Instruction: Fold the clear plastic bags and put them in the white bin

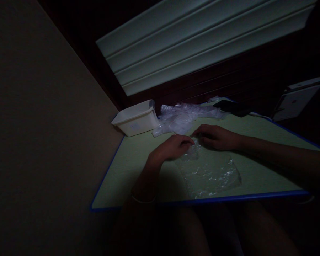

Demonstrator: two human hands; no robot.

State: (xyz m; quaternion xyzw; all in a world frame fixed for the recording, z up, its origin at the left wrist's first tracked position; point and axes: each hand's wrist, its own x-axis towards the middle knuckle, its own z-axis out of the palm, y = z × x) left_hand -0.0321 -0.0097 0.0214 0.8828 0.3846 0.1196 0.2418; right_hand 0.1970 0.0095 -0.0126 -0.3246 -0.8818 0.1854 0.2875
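A clear plastic bag (210,174) lies spread on the light green table, its near edge close to the blue rim. At its far end, my left hand (176,146) pinches the bunched plastic between curled fingers. My right hand (216,137) is close beside it, fingers bent down onto the same far end of the bag. The two hands' fingertips almost meet there. Dim light hides exactly how the plastic sits between the fingers.
Beyond my hands lies a pile of clear plastic bags (185,115). Left of it stands a white plastic bin (137,119). A dark item (233,107) rests at the back right. The table (128,170) has a blue edge; a wall rises at left.
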